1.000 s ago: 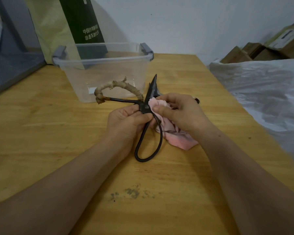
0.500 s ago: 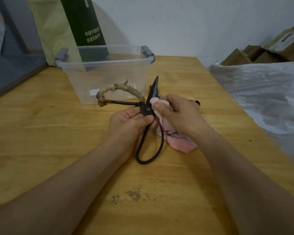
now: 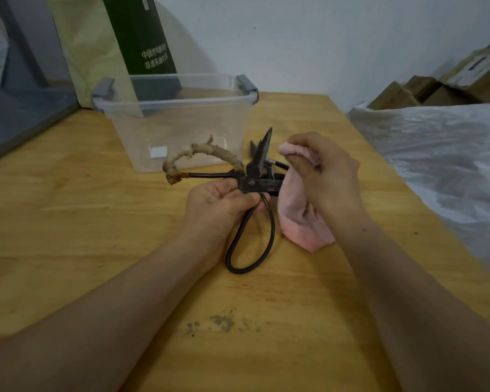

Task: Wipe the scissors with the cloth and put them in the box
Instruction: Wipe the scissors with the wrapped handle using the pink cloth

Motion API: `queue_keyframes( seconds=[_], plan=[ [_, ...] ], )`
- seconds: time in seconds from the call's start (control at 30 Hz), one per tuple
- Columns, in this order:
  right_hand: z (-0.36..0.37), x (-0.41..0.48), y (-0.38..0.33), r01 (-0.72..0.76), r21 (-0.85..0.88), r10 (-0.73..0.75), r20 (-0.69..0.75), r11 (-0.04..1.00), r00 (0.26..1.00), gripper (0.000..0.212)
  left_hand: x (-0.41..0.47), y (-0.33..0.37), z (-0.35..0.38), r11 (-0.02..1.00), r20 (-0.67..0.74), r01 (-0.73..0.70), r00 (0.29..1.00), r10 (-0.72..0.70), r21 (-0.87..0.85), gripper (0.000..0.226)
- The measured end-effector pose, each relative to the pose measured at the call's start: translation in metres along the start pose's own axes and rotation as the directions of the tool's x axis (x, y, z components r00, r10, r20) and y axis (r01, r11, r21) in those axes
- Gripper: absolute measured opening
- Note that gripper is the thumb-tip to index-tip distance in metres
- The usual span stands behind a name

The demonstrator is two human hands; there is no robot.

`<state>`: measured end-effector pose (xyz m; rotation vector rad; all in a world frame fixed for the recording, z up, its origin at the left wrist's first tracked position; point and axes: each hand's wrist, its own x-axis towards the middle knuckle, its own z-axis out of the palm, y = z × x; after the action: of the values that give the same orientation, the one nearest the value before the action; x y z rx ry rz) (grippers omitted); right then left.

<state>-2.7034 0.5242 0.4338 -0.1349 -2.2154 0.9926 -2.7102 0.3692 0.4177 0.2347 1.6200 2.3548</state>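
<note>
Your left hand (image 3: 224, 205) pinches the stiff, heavy-looking iron scissors (image 3: 252, 182) at the pivot, blades splayed toward twelve o'clock near the box (image 3: 176, 128); your right hand (image 3: 323, 171) bunches the limp cloth (image 3: 297, 219)—avoid the edges.

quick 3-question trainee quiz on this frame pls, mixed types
1. True or false: the scissors already lie inside the clear box.
2. Which hand holds the pink cloth? A) left B) right C) neither
3. Fill in: the left hand grips the scissors near the ____.

Key
1. False: they are held over the table, in front of the box.
2. B: the right hand has the cloth bunched at its fingertips.
3. Pivot, with the bare black handle loop hanging below and the wrapped handle pointing left.
</note>
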Motion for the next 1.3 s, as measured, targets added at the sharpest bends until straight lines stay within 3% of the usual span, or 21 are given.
queue_keyframes(
  seconds=[0.1,0.23,0.37,0.5,0.57,0.7,0.9,1.07,1.17,1.23,1.3],
  plan=[
    [-0.008,0.002,-0.003,0.055,0.002,-0.055,0.09,0.998,0.994,0.023,0.002,-0.001,-0.001,1.0,-0.018,0.002,1.0,-0.002,0.0,0.015],
    [-0.004,0.0,-0.006,0.156,-0.149,-0.112,0.267,0.976,0.957,0.026,0.004,-0.002,-0.001,0.999,-0.024,0.006,1.0,-0.007,-0.04,0.015],
    [-0.005,-0.004,-0.01,0.097,-0.043,-0.07,0.417,0.994,0.906,0.027,0.006,-0.001,-0.003,0.998,-0.053,0.013,0.998,-0.016,-0.056,0.016],
    [0.002,-0.007,-0.012,0.167,0.016,-0.164,0.293,0.986,0.942,0.018,0.006,-0.002,-0.002,0.999,-0.068,0.011,0.998,-0.014,-0.042,0.017],
    [0.005,-0.01,-0.014,0.208,-0.001,-0.199,0.299,0.978,0.933,0.015,0.006,-0.002,-0.003,0.999,-0.078,0.003,0.997,-0.007,-0.043,0.023],
    [0.003,-0.008,-0.015,0.266,-0.122,-0.204,0.375,0.956,0.904,0.014,0.006,-0.002,-0.004,1.0,-0.097,-0.001,0.995,-0.002,-0.03,0.021],
    [0.002,-0.003,-0.006,0.222,-0.325,-0.118,0.312,0.919,0.943,0.014,0.004,-0.002,-0.002,1.0,-0.097,0.022,0.995,-0.023,-0.005,0.023],
    [0.007,-0.008,-0.021,0.186,-0.044,-0.161,0.333,0.982,0.929,0.01,0.005,-0.001,-0.004,1.0,-0.107,-0.006,0.994,0.007,0.006,0.022],
    [0.003,-0.005,-0.013,0.125,-0.166,-0.062,0.339,0.978,0.939,0.012,0.004,-0.002,-0.002,1.0,-0.106,0.008,0.994,-0.006,0.018,0.023],
    [-0.004,-0.001,-0.006,0.095,-0.263,-0.033,0.233,0.96,0.972,0.014,0.004,-0.002,-0.001,1.0,-0.114,0.017,0.993,-0.015,0.015,0.024],
    [-0.011,0.003,-0.007,0.043,-0.15,-0.024,0.128,0.988,0.992,0.015,0.004,-0.001,-0.001,1.0,-0.103,0.017,0.995,-0.015,0.019,0.014]
  ],
)
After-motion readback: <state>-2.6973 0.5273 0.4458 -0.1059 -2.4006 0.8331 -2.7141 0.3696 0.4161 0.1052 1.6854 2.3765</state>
